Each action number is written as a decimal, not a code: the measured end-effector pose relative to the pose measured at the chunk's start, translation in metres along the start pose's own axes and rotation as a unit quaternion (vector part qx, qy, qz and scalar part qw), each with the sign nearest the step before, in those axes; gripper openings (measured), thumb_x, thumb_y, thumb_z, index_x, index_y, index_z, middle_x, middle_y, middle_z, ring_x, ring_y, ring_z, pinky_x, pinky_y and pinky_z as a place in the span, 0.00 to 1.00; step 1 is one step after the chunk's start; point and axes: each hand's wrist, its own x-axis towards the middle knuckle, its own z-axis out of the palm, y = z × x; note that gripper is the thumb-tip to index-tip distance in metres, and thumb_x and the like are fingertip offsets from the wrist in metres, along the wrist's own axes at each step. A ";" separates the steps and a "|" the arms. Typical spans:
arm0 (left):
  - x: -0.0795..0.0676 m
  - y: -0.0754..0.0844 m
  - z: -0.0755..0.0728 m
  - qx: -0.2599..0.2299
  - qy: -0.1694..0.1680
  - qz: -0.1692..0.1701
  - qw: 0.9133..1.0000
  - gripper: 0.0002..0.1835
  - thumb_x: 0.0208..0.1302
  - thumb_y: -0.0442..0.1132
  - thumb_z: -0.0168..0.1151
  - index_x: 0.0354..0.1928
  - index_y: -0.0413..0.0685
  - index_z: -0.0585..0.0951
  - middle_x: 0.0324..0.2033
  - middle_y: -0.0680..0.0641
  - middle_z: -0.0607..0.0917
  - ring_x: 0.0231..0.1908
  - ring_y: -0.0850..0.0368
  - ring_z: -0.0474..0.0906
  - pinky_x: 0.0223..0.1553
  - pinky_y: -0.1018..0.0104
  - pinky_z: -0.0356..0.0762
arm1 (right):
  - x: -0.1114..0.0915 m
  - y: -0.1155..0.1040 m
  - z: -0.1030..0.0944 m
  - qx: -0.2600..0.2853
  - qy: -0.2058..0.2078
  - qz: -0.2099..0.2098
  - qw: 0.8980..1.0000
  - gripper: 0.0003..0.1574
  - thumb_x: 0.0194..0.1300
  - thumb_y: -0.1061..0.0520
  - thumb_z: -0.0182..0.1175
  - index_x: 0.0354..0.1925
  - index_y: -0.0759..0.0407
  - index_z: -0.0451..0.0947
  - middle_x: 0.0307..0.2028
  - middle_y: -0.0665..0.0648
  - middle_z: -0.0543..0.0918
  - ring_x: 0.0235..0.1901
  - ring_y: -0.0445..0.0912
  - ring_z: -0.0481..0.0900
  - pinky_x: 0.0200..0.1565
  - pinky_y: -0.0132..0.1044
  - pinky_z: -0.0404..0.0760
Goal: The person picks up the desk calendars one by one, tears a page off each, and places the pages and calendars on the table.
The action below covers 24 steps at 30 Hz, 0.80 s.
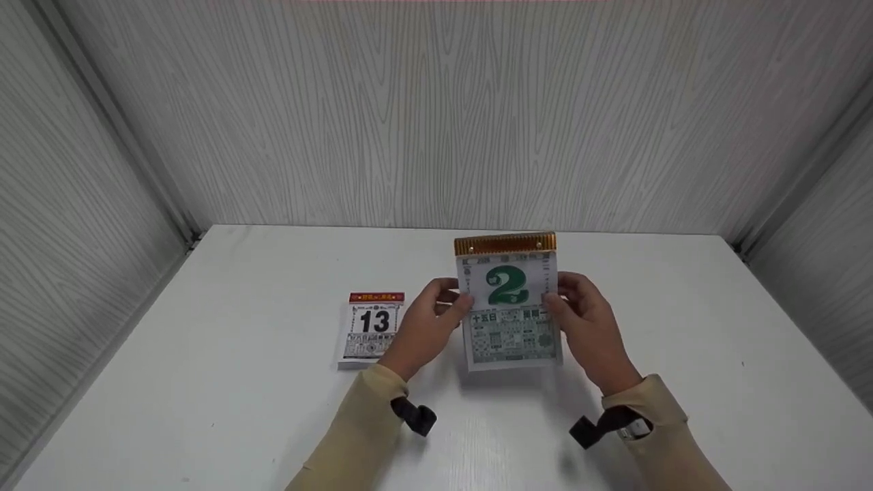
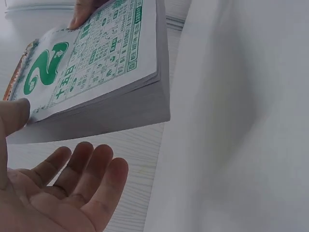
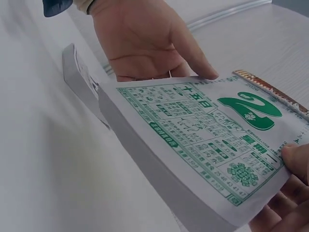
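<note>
Holding the calendar (image 1: 508, 310) up between left hand (image 1: 427, 326) and right hand (image 1: 592, 324), pinched at both sides, probably fairly heavy, soft and tearable below, best gripped near the stiffer top strip (image 1: 505, 244).

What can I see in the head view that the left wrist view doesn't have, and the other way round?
Only the head view shows the small calendar reading 13 and the tan sleeves.

Only the left wrist view shows the palm side of the left hand and the thick page edges along the bottom of the large calendar.

Both show that large calendar with its green 2, and both the left and right hand.
</note>
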 end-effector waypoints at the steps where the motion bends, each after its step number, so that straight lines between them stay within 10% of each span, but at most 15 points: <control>1: 0.000 0.001 0.000 -0.012 -0.002 0.005 1.000 0.28 0.64 0.64 0.52 0.61 0.61 0.69 0.49 0.54 0.77 0.50 0.60 0.76 0.53 0.60 0.75 | 0.000 0.000 0.000 0.005 -0.002 0.001 1.000 0.29 0.68 0.44 0.55 0.62 0.53 0.64 0.52 0.57 0.76 0.48 0.51 0.76 0.45 0.36 0.79; 16: 0.000 0.006 -0.010 -0.193 -0.076 -0.004 0.978 0.21 0.73 0.53 0.45 0.64 0.59 0.67 0.54 0.49 0.78 0.56 0.54 0.75 0.57 0.53 0.71 | -0.001 -0.004 0.000 0.063 -0.031 0.006 0.998 0.29 0.68 0.45 0.55 0.63 0.52 0.63 0.53 0.59 0.76 0.48 0.53 0.77 0.44 0.40 0.80; 24: -0.005 0.005 -0.012 -0.235 -0.102 -0.023 0.966 0.30 0.68 0.65 0.43 0.68 0.67 0.61 0.60 0.52 0.73 0.61 0.55 0.71 0.59 0.56 0.70 | 0.000 -0.003 0.003 0.087 -0.044 0.020 0.995 0.30 0.68 0.45 0.55 0.63 0.52 0.62 0.54 0.59 0.76 0.50 0.54 0.76 0.46 0.43 0.79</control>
